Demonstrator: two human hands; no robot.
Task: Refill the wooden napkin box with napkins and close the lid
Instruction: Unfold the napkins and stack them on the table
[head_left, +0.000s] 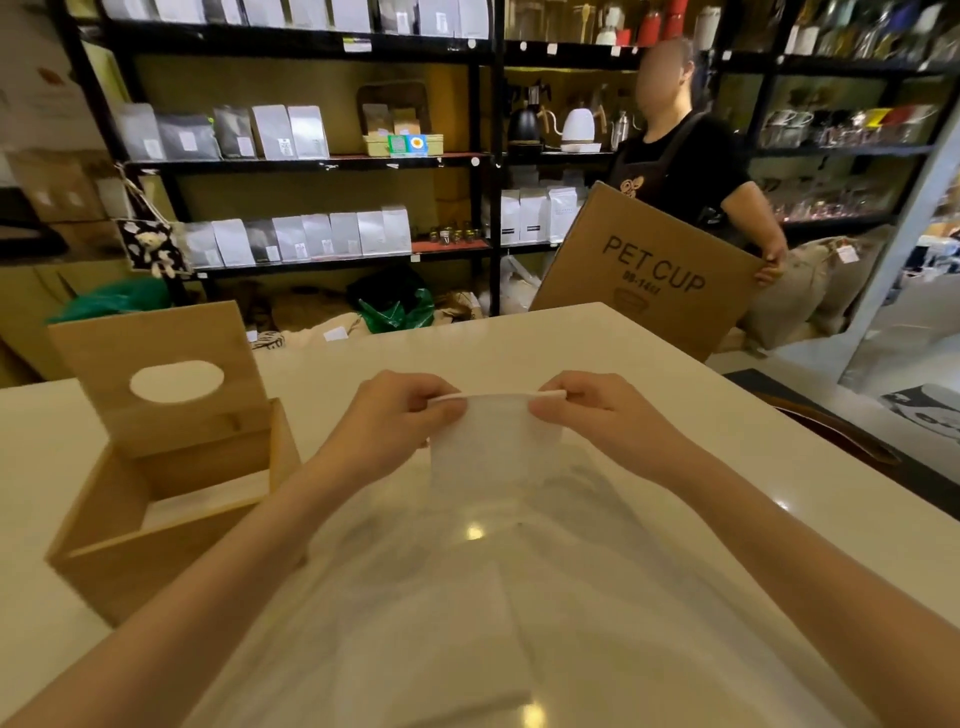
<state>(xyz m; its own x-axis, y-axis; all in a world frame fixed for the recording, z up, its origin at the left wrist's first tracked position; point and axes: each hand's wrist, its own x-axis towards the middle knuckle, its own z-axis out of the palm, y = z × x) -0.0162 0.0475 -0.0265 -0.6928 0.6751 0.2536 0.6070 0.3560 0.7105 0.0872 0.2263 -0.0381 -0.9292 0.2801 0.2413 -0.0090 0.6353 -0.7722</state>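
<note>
The wooden napkin box (109, 551) sits on the left of the white counter (649, 384). Its lid (156, 338), with an oval slot, stands raised at the back, and a little white shows at the bottom inside. To the right of the box, my left hand (395, 421) and my right hand (597, 415) each pinch an upper corner of a white napkin (493, 447) held up above the counter. Below the napkin a clear plastic bag (467, 597) spreads toward me, with more white napkins blurred inside it.
A person in a dark apron (685, 161) stands beyond the counter's far right corner holding a large cardboard box marked PET CUP (649, 275). Black shelves (311, 166) with pouches and kettles line the back wall. Sacks and bags lie on the floor behind the counter.
</note>
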